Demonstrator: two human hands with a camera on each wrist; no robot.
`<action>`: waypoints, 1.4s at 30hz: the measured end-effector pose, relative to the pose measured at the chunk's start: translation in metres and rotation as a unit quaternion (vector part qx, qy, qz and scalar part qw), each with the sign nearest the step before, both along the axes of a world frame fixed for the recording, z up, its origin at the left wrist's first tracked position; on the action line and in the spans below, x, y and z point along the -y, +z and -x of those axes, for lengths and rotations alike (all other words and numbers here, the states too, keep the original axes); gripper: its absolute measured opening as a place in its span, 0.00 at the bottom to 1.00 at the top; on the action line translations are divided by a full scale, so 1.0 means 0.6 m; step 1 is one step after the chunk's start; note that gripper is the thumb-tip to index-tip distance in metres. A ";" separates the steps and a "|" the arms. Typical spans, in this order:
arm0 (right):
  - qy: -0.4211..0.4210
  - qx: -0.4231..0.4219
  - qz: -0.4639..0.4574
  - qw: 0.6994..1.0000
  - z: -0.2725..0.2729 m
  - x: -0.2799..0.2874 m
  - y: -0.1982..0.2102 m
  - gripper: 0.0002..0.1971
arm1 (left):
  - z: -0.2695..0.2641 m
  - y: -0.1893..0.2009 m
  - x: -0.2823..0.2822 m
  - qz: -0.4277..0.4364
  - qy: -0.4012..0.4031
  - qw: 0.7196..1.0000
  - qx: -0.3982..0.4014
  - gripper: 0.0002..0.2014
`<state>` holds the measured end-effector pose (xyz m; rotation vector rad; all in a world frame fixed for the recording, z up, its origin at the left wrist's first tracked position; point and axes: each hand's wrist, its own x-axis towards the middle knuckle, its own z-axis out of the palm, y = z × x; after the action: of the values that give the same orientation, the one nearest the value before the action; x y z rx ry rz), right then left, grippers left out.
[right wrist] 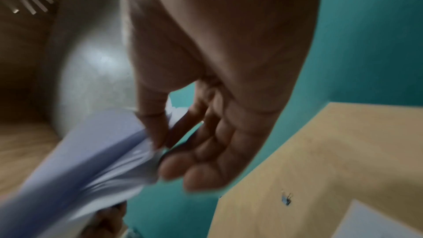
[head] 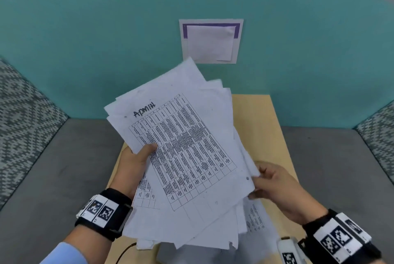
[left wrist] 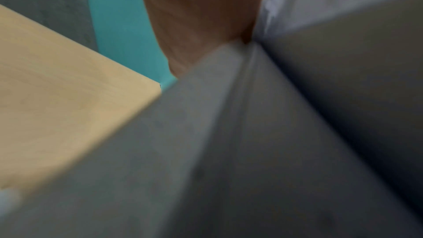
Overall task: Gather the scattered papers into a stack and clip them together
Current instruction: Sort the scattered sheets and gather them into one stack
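Observation:
An uneven bundle of white papers [head: 183, 157] is held tilted above the wooden table [head: 262, 119]; its top sheet carries a printed grid and a handwritten word. My left hand [head: 136, 159] grips the bundle's left edge, thumb on top. My right hand [head: 275, 185] pinches the right edge between thumb and fingers, which the right wrist view shows on the papers [right wrist: 91, 151]. One more printed sheet [head: 255, 219] lies on the table beneath. A small dark binder clip [right wrist: 286, 200] rests on the table. The left wrist view is blurred, filled by paper [left wrist: 251, 133].
The narrow table stands against a teal wall with a paper notice [head: 211, 41] pinned on it. Grey seats [head: 64, 178] with patterned cushions [head: 21, 114] flank the table. A black cable [head: 125, 251] lies near the front left corner.

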<state>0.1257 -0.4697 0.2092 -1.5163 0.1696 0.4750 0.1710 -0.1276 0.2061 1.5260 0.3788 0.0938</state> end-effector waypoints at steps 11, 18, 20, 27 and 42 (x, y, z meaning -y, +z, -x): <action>0.052 0.053 0.007 0.997 -0.060 0.022 0.065 0.27 | 0.004 -0.004 0.001 -0.006 -0.097 0.995 0.022 0.13; -0.066 0.172 0.099 0.978 -0.025 -0.031 0.045 0.22 | 0.029 0.003 0.025 -0.038 -0.186 0.980 0.061 0.13; -0.099 0.193 0.102 0.971 0.003 -0.033 0.018 0.21 | 0.044 -0.013 0.031 -0.053 -0.193 0.978 0.057 0.19; -0.114 0.081 0.185 0.973 0.045 -0.044 -0.136 0.24 | 0.085 -0.114 0.070 -0.085 -0.272 0.956 -0.066 0.07; -0.090 0.128 0.196 0.968 0.024 -0.007 -0.130 0.21 | 0.057 -0.120 0.066 -0.107 -0.235 0.966 -0.013 0.09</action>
<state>0.1112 -0.4656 0.1315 -1.9122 0.2049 0.0969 0.1365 -0.1673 0.1343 1.7939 0.0183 -0.2665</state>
